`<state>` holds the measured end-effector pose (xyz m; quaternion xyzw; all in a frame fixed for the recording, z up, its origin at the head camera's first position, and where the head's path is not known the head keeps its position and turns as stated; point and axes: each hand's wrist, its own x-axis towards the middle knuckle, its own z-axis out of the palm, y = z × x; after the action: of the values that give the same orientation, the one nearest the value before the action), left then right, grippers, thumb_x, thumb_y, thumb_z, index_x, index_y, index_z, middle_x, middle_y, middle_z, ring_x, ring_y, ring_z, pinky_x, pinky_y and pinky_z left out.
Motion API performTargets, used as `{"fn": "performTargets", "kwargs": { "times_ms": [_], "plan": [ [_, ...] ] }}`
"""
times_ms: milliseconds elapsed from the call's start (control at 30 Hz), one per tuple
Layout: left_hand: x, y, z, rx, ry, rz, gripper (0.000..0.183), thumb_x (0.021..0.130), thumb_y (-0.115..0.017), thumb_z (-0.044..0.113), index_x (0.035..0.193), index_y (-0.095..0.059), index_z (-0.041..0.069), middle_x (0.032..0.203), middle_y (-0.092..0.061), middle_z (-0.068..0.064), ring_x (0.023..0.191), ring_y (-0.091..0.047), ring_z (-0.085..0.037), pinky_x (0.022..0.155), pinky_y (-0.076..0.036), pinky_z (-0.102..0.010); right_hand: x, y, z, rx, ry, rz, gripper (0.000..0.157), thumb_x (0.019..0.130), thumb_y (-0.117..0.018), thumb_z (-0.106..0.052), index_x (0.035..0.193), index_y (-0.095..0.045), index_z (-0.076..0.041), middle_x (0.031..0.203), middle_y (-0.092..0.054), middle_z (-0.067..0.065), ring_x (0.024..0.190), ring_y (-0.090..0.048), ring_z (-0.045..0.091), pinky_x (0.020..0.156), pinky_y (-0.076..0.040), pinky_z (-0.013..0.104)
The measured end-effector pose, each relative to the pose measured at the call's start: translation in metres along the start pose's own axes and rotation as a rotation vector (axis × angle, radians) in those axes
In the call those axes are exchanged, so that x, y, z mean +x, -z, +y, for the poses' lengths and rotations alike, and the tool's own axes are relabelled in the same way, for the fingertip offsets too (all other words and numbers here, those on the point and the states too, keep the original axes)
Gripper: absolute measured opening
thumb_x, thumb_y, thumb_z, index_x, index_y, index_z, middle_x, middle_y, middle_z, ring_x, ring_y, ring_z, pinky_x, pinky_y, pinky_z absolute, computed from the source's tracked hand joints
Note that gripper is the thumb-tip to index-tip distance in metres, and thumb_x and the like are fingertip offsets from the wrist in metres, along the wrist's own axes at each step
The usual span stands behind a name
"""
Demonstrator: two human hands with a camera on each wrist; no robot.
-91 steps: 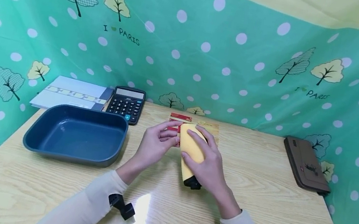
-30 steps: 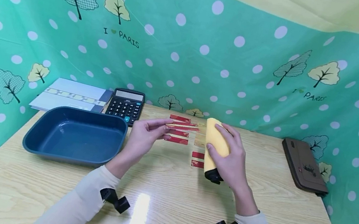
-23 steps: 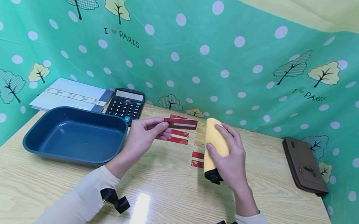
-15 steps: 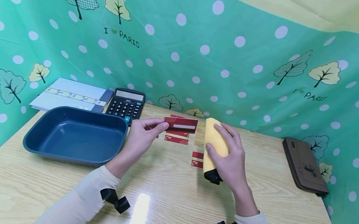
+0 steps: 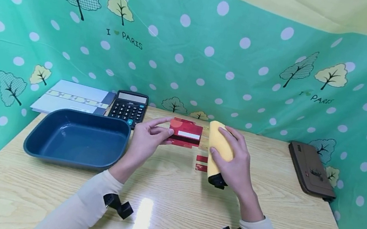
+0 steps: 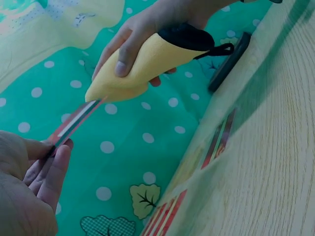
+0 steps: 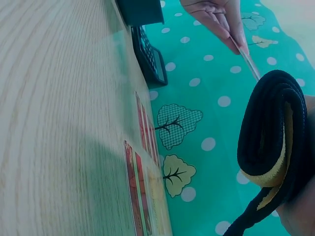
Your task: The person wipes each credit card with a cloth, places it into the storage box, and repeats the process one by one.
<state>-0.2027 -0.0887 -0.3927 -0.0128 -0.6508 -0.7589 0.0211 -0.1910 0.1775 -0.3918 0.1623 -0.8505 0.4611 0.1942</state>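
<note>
My left hand (image 5: 150,137) pinches a red bank card (image 5: 186,128) by its left end, thumb on top. The card's back, with a white strip and a dark stripe, faces the head camera; the left wrist view shows it raised above the table. My right hand (image 5: 233,156) grips a folded yellow cloth (image 5: 218,140) with black edging and a black loop (image 7: 251,212). In the left wrist view, the card's far end meets the cloth's tip. Below lie several red cards (image 5: 201,167) in rows, partly hidden by the held card and cloth.
To the left stands a dark blue basin (image 5: 72,158), with a black calculator (image 5: 128,109) and light blue folders (image 5: 75,89) behind it. A brown zip case (image 5: 311,170) lies at the right. A green dotted curtain (image 5: 194,51) hangs along the table's back edge.
My hands have moved apart from over the cards, the right carrying the cloth rightward. The card in my left hand has turned from edge-on to showing its striped back.
</note>
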Motion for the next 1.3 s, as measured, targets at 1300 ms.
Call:
{"fn": "performTargets", "kwargs": {
  "times_ms": [1300],
  "plan": [
    [-0.008,-0.020,-0.009,-0.082,-0.001,-0.098,0.045,0.097,-0.065,-0.006,0.140,-0.062,0.006,0.112,-0.074,-0.029,0.101,-0.077,-0.033,0.086,-0.066,-0.037,-0.011,-0.028,-0.013,-0.024,0.132,-0.036,0.060,0.085,-0.082,-0.007,0.141,-0.064,-0.022,0.154,-0.050,0.003,0.138,-0.053,0.026,0.101,-0.054,0.044]
  ]
}}
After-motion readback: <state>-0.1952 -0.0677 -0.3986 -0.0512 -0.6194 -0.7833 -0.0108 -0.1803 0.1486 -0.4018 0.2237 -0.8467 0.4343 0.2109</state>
